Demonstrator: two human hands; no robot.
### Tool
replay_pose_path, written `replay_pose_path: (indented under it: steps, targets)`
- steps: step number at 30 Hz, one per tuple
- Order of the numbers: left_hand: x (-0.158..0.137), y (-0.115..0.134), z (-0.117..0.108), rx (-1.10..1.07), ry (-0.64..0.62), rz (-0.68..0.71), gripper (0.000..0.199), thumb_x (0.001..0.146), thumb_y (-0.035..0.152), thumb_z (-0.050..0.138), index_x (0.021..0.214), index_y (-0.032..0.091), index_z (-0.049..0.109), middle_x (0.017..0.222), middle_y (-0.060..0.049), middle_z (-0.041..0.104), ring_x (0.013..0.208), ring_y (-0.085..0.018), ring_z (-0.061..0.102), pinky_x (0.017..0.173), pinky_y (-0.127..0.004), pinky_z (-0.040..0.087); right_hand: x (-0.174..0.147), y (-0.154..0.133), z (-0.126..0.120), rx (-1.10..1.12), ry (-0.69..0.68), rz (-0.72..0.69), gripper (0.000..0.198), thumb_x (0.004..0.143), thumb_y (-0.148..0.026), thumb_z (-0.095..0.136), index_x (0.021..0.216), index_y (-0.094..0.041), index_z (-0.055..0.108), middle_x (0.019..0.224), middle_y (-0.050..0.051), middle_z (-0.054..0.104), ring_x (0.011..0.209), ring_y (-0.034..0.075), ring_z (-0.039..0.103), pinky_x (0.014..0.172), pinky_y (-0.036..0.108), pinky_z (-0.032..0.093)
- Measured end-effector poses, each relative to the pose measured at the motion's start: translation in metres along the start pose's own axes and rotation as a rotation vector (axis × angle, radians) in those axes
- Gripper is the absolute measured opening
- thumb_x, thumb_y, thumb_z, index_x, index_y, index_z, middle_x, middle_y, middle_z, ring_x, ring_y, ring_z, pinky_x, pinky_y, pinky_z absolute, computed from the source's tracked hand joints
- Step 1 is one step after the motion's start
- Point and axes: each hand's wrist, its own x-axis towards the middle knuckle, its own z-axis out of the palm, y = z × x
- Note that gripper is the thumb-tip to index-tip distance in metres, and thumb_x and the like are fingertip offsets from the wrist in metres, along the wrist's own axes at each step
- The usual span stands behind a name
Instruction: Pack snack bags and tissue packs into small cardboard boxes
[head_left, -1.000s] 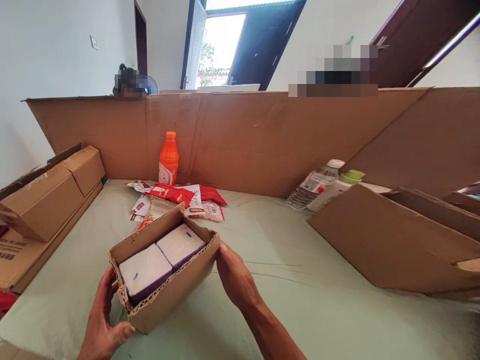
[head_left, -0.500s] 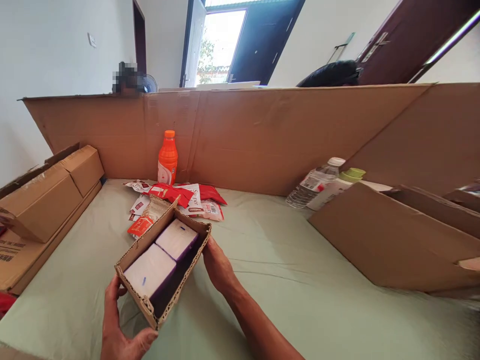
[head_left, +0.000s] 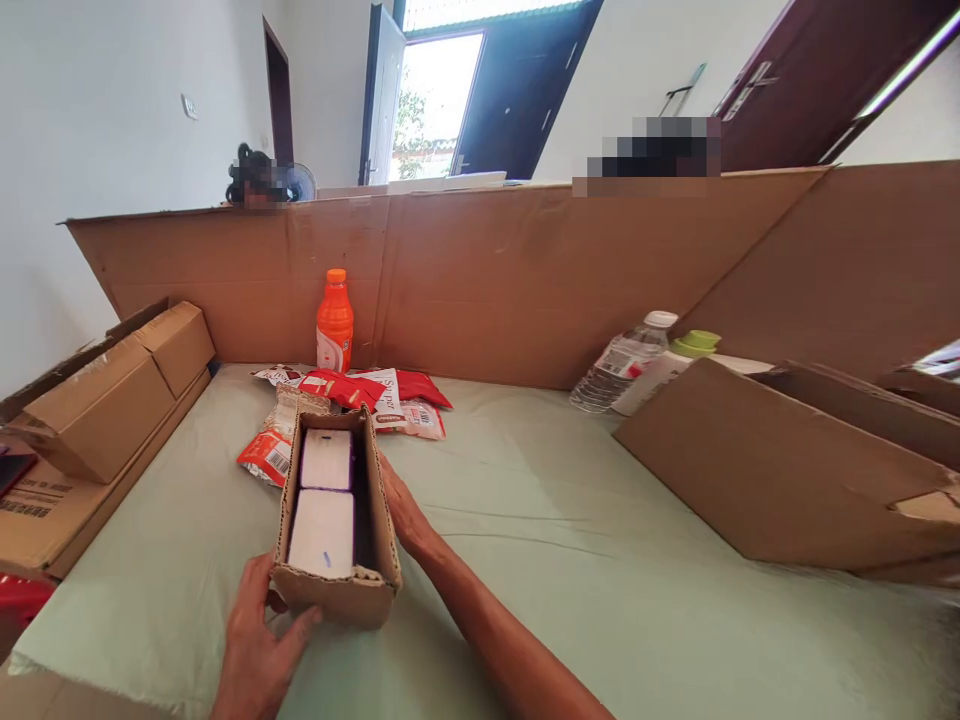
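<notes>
A small open cardboard box (head_left: 337, 598) is held between my two hands, low over the green cloth. Inside it, two white-topped blocks with purple edges (head_left: 322, 525) stand in line along the left wall, with a dark gap on their right. My left hand (head_left: 262, 630) grips the near left corner, thumb on the front wall. Against the right wall rests my right hand (head_left: 403, 508), its fingertips partly hidden by the box. Just beyond the box lie red and white snack packets (head_left: 345, 388) and an orange-and-clear packet (head_left: 270, 450).
An orange bottle (head_left: 334, 325) stands by the tall cardboard wall (head_left: 480, 280). On the right, a clear water bottle (head_left: 619, 365) and a green-capped bottle (head_left: 696, 343) lean behind a large carton (head_left: 735, 470). More cardboard boxes (head_left: 97, 410) line the left edge. Two people's heads show beyond the wall.
Both hands have turned the box, so its long side now points nearly straight away from me. It has also shifted slightly. The orange-and-clear packet has moved a little left.
</notes>
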Motion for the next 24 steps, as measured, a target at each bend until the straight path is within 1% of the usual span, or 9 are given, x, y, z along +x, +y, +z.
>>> replay_pose_path:
  steps: [3, 5, 8, 10, 13, 16, 18, 21, 24]
  targets:
    - [0.003, -0.004, 0.002, -0.028, -0.061, -0.035, 0.057, 0.078, 0.052, 0.073, 0.125, 0.022, 0.063, 0.112, -0.01, 0.068, 0.089, -0.026, 0.066, 0.079, -0.038, 0.057, -0.032, 0.003, -0.007, -0.007, -0.101, 0.034, 0.083, 0.082, -0.082, 0.053, 0.138, -0.021, 0.063, 0.147, 0.013, 0.059, 0.136, 0.034, 0.052, 0.118, 0.053, 0.035]
    - [0.005, -0.005, 0.002, -0.066, -0.118, -0.058, 0.062, 0.079, 0.048, 0.072, 0.133, 0.021, 0.057, 0.124, -0.012, 0.067, 0.107, -0.029, 0.066, 0.088, -0.04, 0.057, -0.057, -0.001, -0.019, 0.003, -0.216, 0.053, 0.075, 0.085, -0.077, 0.056, 0.136, -0.023, 0.064, 0.143, 0.012, 0.062, 0.131, 0.034, 0.057, 0.113, 0.052, 0.041]
    - [0.009, -0.004, 0.001, -0.117, -0.231, -0.075, 0.067, 0.079, 0.044, 0.071, 0.138, 0.019, 0.052, 0.133, -0.014, 0.064, 0.117, -0.031, 0.064, 0.096, -0.044, 0.055, -0.09, -0.012, -0.041, 0.034, -0.418, 0.064, 0.067, 0.091, -0.07, 0.053, 0.143, -0.028, 0.059, 0.148, 0.01, 0.058, 0.134, 0.033, 0.054, 0.111, 0.05, 0.043]
    - [0.011, -0.003, 0.004, -0.127, -0.277, -0.077, 0.064, 0.08, 0.043, 0.069, 0.136, 0.018, 0.053, 0.134, -0.015, 0.064, 0.117, -0.031, 0.065, 0.098, -0.046, 0.055, -0.105, -0.02, -0.05, 0.021, -0.49, 0.06, 0.073, 0.089, -0.072, 0.053, 0.148, -0.028, 0.054, 0.154, 0.011, 0.051, 0.139, 0.035, 0.049, 0.11, 0.05, 0.043]
    - [0.008, -0.004, 0.015, -0.082, -0.255, -0.048, 0.059, 0.082, 0.04, 0.064, 0.135, 0.017, 0.054, 0.135, -0.016, 0.064, 0.12, -0.032, 0.065, 0.1, -0.046, 0.055, -0.118, -0.028, -0.052, -0.081, -0.469, 0.055, 0.094, 0.08, -0.081, 0.058, 0.156, -0.026, 0.043, 0.16, 0.014, 0.042, 0.146, 0.038, 0.04, 0.113, 0.053, 0.04]
    - [-0.002, -0.007, 0.024, 0.019, -0.218, 0.041, 0.066, 0.081, 0.037, 0.065, 0.143, 0.017, 0.051, 0.138, -0.016, 0.063, 0.125, -0.033, 0.062, 0.104, -0.048, 0.054, -0.128, -0.029, -0.043, -0.19, -0.377, 0.027, 0.109, 0.075, -0.087, 0.057, 0.16, -0.023, 0.034, 0.16, 0.019, 0.041, 0.148, 0.04, 0.036, 0.118, 0.057, 0.033]
    - [-0.011, -0.01, 0.026, 0.084, -0.199, 0.11, 0.072, 0.08, 0.038, 0.067, 0.147, 0.018, 0.048, 0.141, -0.017, 0.061, 0.128, -0.034, 0.061, 0.105, -0.049, 0.054, -0.139, -0.027, -0.039, -0.243, -0.342, -0.002, 0.108, 0.077, -0.087, 0.054, 0.16, -0.023, 0.032, 0.159, 0.019, 0.041, 0.147, 0.04, 0.038, 0.119, 0.057, 0.033]
    - [-0.028, -0.017, 0.021, 0.159, -0.201, 0.175, 0.076, 0.081, 0.038, 0.067, 0.152, 0.025, 0.043, 0.148, -0.013, 0.057, 0.132, -0.034, 0.058, 0.107, -0.049, 0.053, -0.157, -0.017, -0.039, -0.33, -0.32, -0.045, 0.099, 0.082, -0.082, 0.054, 0.159, -0.024, 0.034, 0.159, 0.018, 0.042, 0.146, 0.04, 0.04, 0.117, 0.056, 0.037]
    - [-0.046, -0.031, 0.012, 0.206, -0.241, 0.143, 0.082, 0.074, 0.044, 0.072, 0.152, 0.034, 0.046, 0.146, -0.007, 0.06, 0.132, -0.037, 0.058, 0.106, -0.052, 0.055, -0.171, 0.007, -0.04, -0.399, -0.301, -0.101, 0.09, 0.081, -0.077, 0.06, 0.155, -0.028, 0.043, 0.154, 0.017, 0.05, 0.14, 0.042, 0.048, 0.111, 0.055, 0.046]
